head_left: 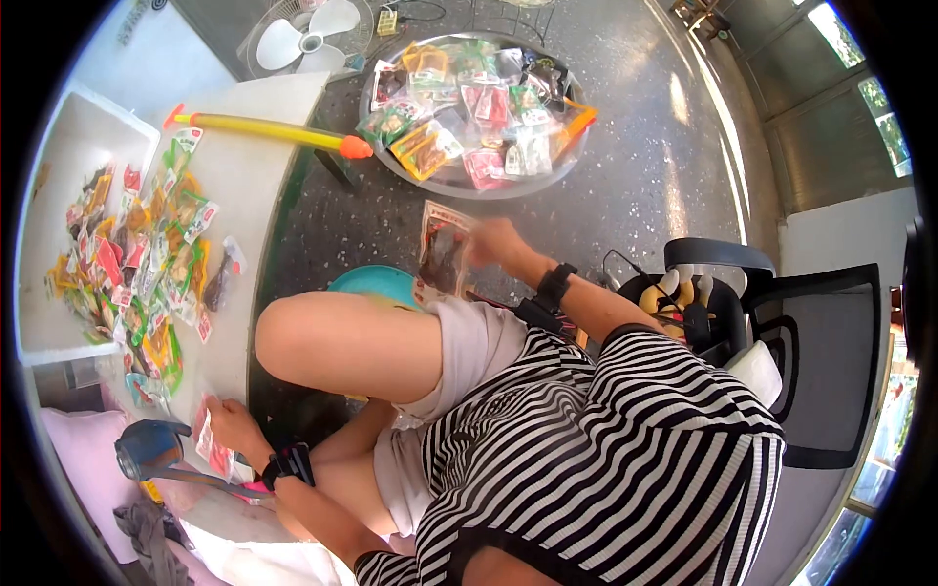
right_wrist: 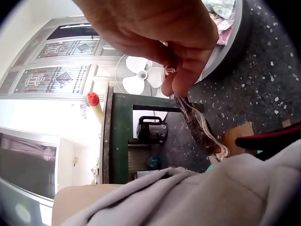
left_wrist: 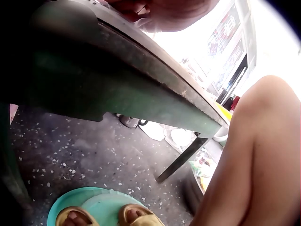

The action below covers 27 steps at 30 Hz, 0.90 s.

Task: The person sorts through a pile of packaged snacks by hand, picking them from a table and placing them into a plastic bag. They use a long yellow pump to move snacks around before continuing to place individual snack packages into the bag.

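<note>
My right hand pinches the side of a flat snack packet with dark contents and a red-and-white border, held above my lap. In the right wrist view, thumb and fingers of the right hand squeeze one edge of the dark packet, which hangs below them. My left hand grips a clear and red packet at the near edge of the table. Only part of the left hand shows at the top of the left wrist view, over the tabletop edge.
A white bin and the tabletop bear a heap of small packets. A yellow tube with orange ends lies across the table. On the floor stand a round metal tub of larger packets, a fan and a teal basin.
</note>
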Each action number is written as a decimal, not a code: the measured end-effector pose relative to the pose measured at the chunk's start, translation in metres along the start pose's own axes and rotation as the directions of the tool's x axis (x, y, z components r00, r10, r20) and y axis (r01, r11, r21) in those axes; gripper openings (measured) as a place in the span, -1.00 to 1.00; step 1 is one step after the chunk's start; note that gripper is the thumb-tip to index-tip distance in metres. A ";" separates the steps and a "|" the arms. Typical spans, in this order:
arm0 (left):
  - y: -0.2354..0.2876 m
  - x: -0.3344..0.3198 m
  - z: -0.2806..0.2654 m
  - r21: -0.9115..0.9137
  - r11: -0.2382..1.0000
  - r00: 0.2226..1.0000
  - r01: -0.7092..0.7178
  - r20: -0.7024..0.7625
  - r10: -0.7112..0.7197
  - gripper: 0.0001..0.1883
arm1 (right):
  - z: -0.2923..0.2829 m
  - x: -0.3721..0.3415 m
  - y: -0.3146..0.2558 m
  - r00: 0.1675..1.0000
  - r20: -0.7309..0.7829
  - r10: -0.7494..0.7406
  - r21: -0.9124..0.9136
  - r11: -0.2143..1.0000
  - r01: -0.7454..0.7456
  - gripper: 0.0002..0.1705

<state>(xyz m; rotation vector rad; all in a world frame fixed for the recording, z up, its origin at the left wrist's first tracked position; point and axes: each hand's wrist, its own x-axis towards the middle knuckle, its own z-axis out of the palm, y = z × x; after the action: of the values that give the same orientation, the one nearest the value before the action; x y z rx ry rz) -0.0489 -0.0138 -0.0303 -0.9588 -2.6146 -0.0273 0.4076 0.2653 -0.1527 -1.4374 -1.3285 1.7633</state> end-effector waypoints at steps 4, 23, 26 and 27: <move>0.001 0.000 0.001 0.010 1.000 1.000 0.005 -0.013 -0.004 -0.72 | -0.014 -0.005 0.005 1.000 -0.015 0.007 0.048 0.999 -0.006 -0.73; 0.001 -0.001 0.003 0.011 1.000 0.999 0.004 -0.036 -0.004 -0.76 | -0.178 0.136 -0.027 0.498 -0.240 -0.833 -0.291 0.551 0.782 -0.80; 0.009 -0.002 -0.006 0.002 1.000 0.999 0.006 -0.037 -0.006 -0.80 | -0.156 0.079 -0.031 0.622 -0.239 -0.746 -0.572 0.626 0.530 -0.70; 0.011 -0.002 -0.008 0.000 1.000 0.999 0.009 -0.031 -0.009 -0.81 | -0.150 0.053 -0.032 0.669 -0.214 -0.711 -0.825 0.498 0.265 -0.60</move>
<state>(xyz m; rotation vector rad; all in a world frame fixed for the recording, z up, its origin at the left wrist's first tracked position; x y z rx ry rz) -0.0381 -0.0076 -0.0240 -0.9385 -2.5912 -0.0435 0.5241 0.3778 -0.1417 -1.4927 -1.9677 0.2987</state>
